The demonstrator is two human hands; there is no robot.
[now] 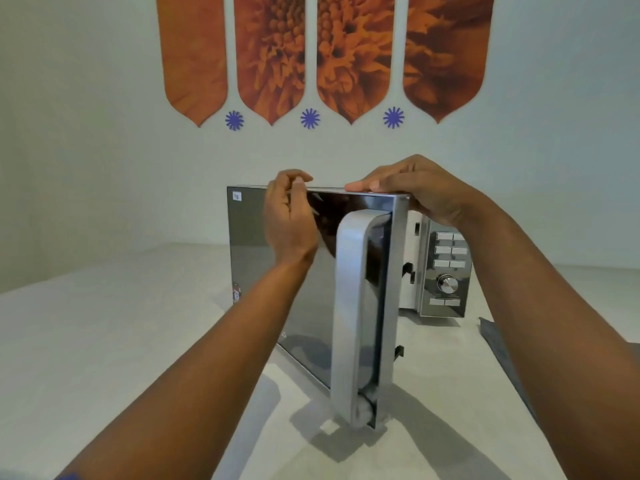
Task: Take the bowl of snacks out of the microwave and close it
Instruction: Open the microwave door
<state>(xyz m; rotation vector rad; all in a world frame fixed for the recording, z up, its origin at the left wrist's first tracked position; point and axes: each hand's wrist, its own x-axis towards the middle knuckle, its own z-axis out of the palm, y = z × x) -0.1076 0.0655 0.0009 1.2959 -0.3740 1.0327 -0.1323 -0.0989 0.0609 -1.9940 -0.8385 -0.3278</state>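
- Microwave (446, 271) is sitting mid-frame on a pale counter (121, 341), control panel with buttons and a dial showing at centre right.
- Door (308, 289) is standing swung out toward the camera, its dark mirrored face filling the centre; grey handle (349, 306) is running top to bottom along its near edge.
- Left hand (289, 216) is sitting at the door's top edge, centre frame, fingers curled loosely over the rim; can't tell if it's actually clamping the edge or just touching it.
- Right hand (419, 188) is lying palm down over the door's upper right corner, thumb stretched flat along the top edge, fingers draped behind it; resting hold, not a pinch.
- Both forearms are reaching in from the lower corners of the frame.
- Bowl of snacks: not showing anywhere; the door is blocking the cavity, so can't tell where it is.
- Orange flower panels (353, 53) are hanging on the wall across the top, blue star stickers (310, 118) under them.
- Dark cloth (498, 344) is lying at the right edge.
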